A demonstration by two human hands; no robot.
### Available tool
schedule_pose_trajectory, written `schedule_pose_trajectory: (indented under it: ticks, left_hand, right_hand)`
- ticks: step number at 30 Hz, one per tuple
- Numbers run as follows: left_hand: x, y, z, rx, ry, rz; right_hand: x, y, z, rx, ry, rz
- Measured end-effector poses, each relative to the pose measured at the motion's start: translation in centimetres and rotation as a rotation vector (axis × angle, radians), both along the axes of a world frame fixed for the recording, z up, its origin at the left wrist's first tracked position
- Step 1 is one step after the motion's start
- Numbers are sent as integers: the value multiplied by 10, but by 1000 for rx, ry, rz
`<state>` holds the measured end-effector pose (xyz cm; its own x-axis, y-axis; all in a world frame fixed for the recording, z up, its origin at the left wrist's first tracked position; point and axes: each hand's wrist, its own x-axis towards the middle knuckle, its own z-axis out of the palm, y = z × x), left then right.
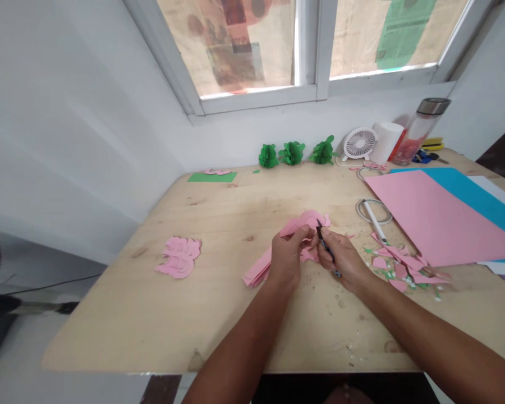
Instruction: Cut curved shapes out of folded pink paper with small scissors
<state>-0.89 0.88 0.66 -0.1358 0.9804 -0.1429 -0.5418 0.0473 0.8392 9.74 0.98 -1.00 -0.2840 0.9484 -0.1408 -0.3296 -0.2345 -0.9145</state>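
Observation:
Near the middle of the table, my left hand (289, 247) is closed on a folded strip of pink paper (258, 266), layered at its lower left end. Its far end has a rounded, curved outline by my fingertips. My right hand (340, 255) grips a slim dark tool (327, 247) with a pointed tip, much like a craft knife. The tip points up and away, against the pink paper. My fingers partly cover the tool, so its exact kind is unclear. To the left lies a stack of scalloped pink paper cutouts (180, 257).
Pink and green paper scraps (404, 266) and a white pen (374, 221) lie at right, beside pink sheets (441, 219) and blue sheets (467, 193). Green paper ornaments (292, 153), a small fan (359, 144) and a bottle (421, 132) line the wall. Green paper (212, 177) lies back left.

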Motion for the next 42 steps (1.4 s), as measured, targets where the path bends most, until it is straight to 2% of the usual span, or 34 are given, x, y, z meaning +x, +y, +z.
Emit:
schedule_pose_trajectory:
  ticks: [42]
  left_hand:
    - [1,0,3,-30,11,-1]
  right_hand:
    - [0,1,-2,4,-6,3]
